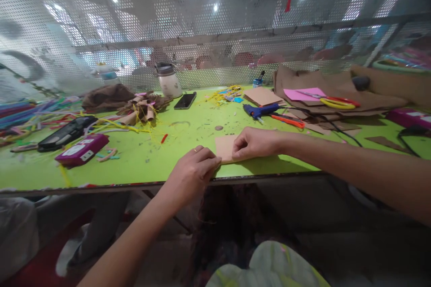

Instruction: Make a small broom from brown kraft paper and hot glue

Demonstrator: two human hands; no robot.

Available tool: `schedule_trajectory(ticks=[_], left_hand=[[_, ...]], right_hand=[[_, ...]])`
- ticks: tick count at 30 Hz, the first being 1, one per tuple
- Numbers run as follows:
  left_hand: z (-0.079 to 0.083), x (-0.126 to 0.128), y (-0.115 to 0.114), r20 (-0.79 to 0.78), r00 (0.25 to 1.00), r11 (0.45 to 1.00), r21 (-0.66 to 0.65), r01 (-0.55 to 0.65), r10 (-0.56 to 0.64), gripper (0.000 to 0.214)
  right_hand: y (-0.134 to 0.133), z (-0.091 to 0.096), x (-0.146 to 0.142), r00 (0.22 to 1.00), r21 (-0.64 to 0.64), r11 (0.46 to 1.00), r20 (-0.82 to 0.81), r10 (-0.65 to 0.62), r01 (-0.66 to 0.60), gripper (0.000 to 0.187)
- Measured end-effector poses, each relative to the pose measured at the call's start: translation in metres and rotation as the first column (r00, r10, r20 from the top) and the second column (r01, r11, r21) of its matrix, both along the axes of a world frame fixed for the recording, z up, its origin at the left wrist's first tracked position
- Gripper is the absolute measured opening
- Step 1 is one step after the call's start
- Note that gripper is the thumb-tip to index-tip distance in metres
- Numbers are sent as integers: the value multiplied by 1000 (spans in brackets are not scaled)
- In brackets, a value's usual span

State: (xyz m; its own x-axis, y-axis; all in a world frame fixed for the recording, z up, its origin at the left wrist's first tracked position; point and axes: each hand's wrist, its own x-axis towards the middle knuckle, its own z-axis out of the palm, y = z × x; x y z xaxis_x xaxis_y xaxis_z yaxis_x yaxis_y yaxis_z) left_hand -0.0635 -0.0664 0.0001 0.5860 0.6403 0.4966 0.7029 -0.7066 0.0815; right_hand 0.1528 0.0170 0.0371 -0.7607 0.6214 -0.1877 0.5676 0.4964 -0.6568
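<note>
A small tan cardboard piece [224,147] lies flat near the front edge of the lime-green table [151,161]. My right hand [255,142] rests on top of it with fingers curled, pressing it down. My left hand [192,171] is closed at its left front corner, fingertips pinching the card's edge. A ring shows on one finger of my left hand.
Behind the card lie a blue glue gun [260,110], an orange cutter [288,120], yellow-red scissors [332,101] on pink paper, brown cardboard sheets [262,96], a phone [185,100] and a white jar [169,81]. Left: a magenta box [81,149], a black case [66,132], paper strips.
</note>
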Motion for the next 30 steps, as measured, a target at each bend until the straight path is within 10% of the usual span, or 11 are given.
schedule_trajectory(ticks=[8,17,30], left_hand=[[0,1,-1,18,1000,1000,1,-20,20,22],[8,6,-7,-166,977,991,42,-127,132,19],[1,13,-7,-202,950,966,146,-212,239,20]], right_hand=[[-8,15,11,975,155,969,146,168,-190,21],[-15,-7,58,999,285,957,-15,-52,54,30],[-1,-11,53,989,213,968,38,-146,135,23]])
